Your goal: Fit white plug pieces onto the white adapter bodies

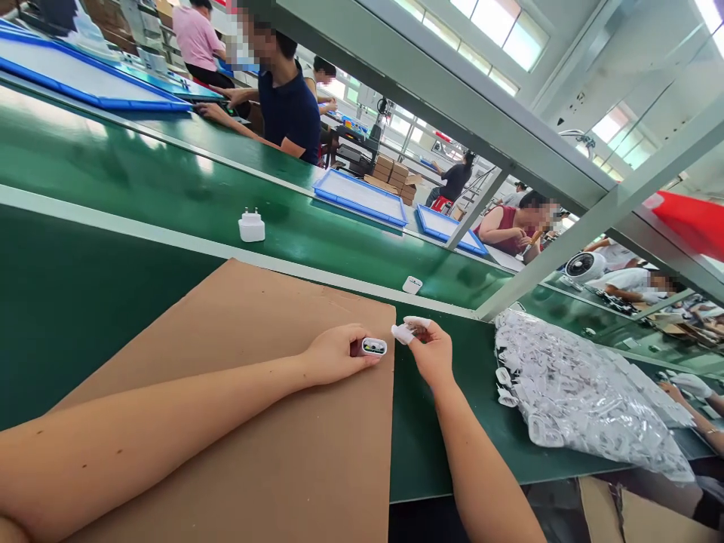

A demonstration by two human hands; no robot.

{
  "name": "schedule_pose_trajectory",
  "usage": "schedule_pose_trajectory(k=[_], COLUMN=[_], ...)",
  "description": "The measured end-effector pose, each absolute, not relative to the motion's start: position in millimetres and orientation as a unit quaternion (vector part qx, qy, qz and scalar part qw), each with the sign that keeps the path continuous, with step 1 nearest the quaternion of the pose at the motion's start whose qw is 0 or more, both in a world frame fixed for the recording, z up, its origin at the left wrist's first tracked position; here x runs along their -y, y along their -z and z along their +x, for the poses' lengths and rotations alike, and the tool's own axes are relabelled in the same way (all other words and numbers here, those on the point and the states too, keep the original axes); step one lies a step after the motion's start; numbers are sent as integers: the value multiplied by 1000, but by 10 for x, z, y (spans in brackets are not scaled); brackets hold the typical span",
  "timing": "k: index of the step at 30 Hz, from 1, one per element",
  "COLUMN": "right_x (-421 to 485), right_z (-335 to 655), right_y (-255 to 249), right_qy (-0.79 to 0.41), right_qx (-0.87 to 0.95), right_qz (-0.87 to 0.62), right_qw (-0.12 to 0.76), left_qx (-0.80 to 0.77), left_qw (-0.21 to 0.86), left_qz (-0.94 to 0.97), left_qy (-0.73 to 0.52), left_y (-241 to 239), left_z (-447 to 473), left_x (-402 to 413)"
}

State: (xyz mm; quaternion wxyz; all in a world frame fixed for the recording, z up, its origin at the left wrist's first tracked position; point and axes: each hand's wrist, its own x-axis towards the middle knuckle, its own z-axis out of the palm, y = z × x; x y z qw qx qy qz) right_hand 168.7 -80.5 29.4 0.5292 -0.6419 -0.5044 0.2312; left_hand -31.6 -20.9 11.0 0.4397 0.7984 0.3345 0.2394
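Note:
My left hand [336, 353] is closed around a small white charger [373, 346], its port end facing out, over the far right corner of a brown cardboard sheet [243, 422]. My right hand [433, 351] hovers just right of it over the green bench, with white finger cots on thumb and forefinger, which are curled close together with nothing plainly between them. Another white charger [252, 225] with two pins up stands on the green conveyor belt [141, 181]. A small white part [412, 284] lies near the belt's edge rail.
A heap of white parts in clear plastic bags [582, 392] lies to the right. Blue trays [362, 196] sit across the belt. Several people work on the far side and to the right. A metal frame post [566, 241] slants overhead.

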Motion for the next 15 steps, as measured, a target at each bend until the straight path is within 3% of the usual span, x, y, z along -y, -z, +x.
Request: schedule_pose_trajectory(k=[7, 15], right_x=[906, 897], right_z=[1425, 1442], right_y=[-345, -363], right_qy=[-118, -73], right_qx=[681, 743], right_qz=[-566, -557], right_qw=[450, 364], left_qx=[-347, -326], left_qw=[424, 429], left_qz=[802, 806], left_qy=[-237, -244], left_y=[-49, -68], left_z=[-290, -301], left_x=[162, 163])
